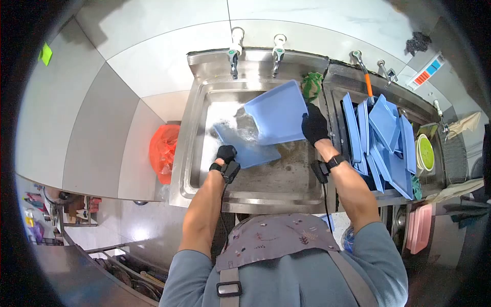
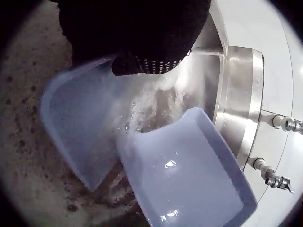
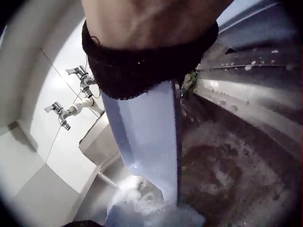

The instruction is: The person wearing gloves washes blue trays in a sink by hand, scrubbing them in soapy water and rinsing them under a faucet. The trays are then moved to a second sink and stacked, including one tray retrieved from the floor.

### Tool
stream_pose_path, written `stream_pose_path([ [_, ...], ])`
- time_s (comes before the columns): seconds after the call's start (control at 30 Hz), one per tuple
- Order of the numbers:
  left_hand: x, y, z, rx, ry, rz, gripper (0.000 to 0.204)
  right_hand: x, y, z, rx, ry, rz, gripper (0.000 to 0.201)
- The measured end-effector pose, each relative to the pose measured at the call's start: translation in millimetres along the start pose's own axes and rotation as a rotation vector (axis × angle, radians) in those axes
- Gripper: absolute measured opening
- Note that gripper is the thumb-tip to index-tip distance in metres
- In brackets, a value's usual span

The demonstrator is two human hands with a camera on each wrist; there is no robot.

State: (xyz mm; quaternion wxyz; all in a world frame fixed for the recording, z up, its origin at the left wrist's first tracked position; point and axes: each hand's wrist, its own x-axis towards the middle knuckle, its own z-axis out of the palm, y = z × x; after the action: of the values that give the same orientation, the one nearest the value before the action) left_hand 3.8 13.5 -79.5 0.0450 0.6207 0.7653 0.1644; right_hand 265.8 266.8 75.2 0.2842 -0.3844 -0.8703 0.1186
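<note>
A person in black gloves works over a steel sink (image 1: 197, 153), using it as a wash station. The right hand (image 1: 313, 125) grips a blue tray (image 1: 276, 112) by its right edge, fingers curled over the rim, and holds it tilted above the middle of the sink, apparently so that water runs off its low corner into the basin. A second blue tray (image 1: 248, 148) lies flat on the sink floor below it, catching the foaming runoff; the left hand (image 1: 226, 153) rests at its near edge, and the left wrist view shows the gloved fingers (image 2: 142, 61) bent over that rim, though how firmly they clamp it cannot be told.

Two taps (image 1: 234, 51) stand on the sink's back wall, just beyond the raised tray's upper edge. A green cloth (image 1: 312, 84) sits at the sink's back right corner, close to the gripping hand. To the right of the sink, a rack of blue trays (image 1: 381, 143) stands on edge, tightly packed. An orange bag (image 1: 163, 151) hangs left of the sink. The sink's near floor lies bare, wet and stained.
</note>
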Motion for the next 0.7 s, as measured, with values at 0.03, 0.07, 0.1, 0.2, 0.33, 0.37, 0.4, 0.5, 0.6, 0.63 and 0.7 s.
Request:
stream_pose_path([
  [0.03, 10, -21, 46, 0.0, 0.001, 0.006, 0.012, -4, -2, -6, -0.017, 0.083, -0.1, 0.035],
  [0.07, 7, -51, 86, 0.082, 0.0, 0.112, 0.009, -9, -6, -14, -0.021, 0.088, -0.097, 0.035],
  [0.1, 21, -88, 115, 0.164, 0.002, 0.22, 0.009, -13, -12, -24, 0.015, 0.084, -0.146, 0.034],
  [0.2, -7, 1, -20, -0.156, 0.174, 0.184, 0.01, -20, -23, -51, 0.076, 0.067, -0.268, 0.033],
  [0.33, 5, 2, 4, -0.507, 0.021, 0.113, 0.011, -37, -27, -61, -0.009, 0.086, -0.536, 0.042],
  [0.37, -17, 41, -57, -0.41, -0.242, -0.185, 0.008, -42, -33, -72, -0.012, 0.017, -0.544, 0.043],
  [0.4, -13, 43, -52, -0.315, -0.125, -0.023, 0.01, -45, -32, -76, -0.043, 0.063, -0.633, 0.043],
  [0.5, -5, 30, -33, -0.897, 0.003, -0.052, 0.017, -49, -38, -94, -0.1, 0.07, -0.703, 0.026],
  [0.6, 7, 16, -18, -0.48, -0.001, 0.331, 0.022, -54, -46, -121, -0.174, 0.061, -0.727, 0.022],
  [0.63, 11, 19, -14, -0.48, -0.008, 0.345, 0.022, -58, -48, -127, -0.163, 0.072, -0.737, 0.021],
  [0.7, 20, 32, -14, -0.421, -0.123, 0.191, 0.021, -66, -47, -139, -0.161, 0.096, -0.733, 0.02],
])
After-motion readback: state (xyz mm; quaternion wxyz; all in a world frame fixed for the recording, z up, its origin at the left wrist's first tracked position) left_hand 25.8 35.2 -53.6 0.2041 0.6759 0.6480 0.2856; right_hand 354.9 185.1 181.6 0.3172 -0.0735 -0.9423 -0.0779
